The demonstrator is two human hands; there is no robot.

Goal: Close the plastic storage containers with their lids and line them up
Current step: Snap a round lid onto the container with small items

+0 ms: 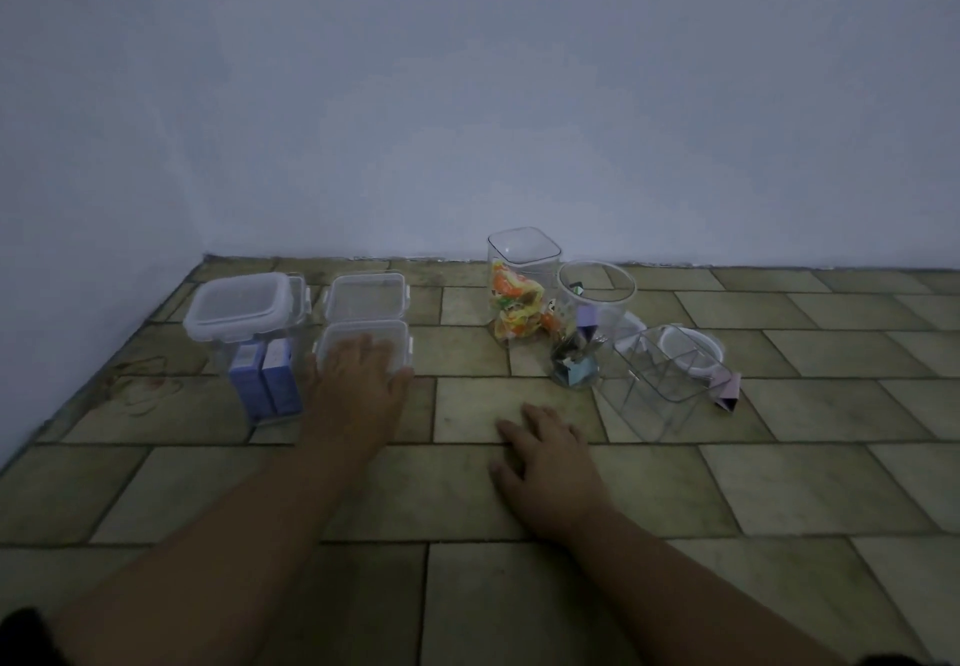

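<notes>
My left hand (pixel 358 379) lies flat on top of a clear lidded container (pixel 402 335), fingers spread over its lid. Behind that one stands a second lidded container (pixel 368 295). To the left is a taller lidded container (pixel 244 312) holding blue boxes. My right hand (pixel 543 449) rests on the tiled floor, fingers loosely bent, holding nothing. Further right stand an open square jar (pixel 523 270) with orange and yellow sweets and an open round jar (pixel 592 322) with small clips. A clear container (pixel 654 384) lies tipped on its side.
A round white lid (pixel 698 353) lies behind the tipped container, and a small folded pink piece (pixel 727 395) sits at its right. A blue-grey wall (pixel 467 93) runs along the back and left of the tiled floor (pixel 519 587).
</notes>
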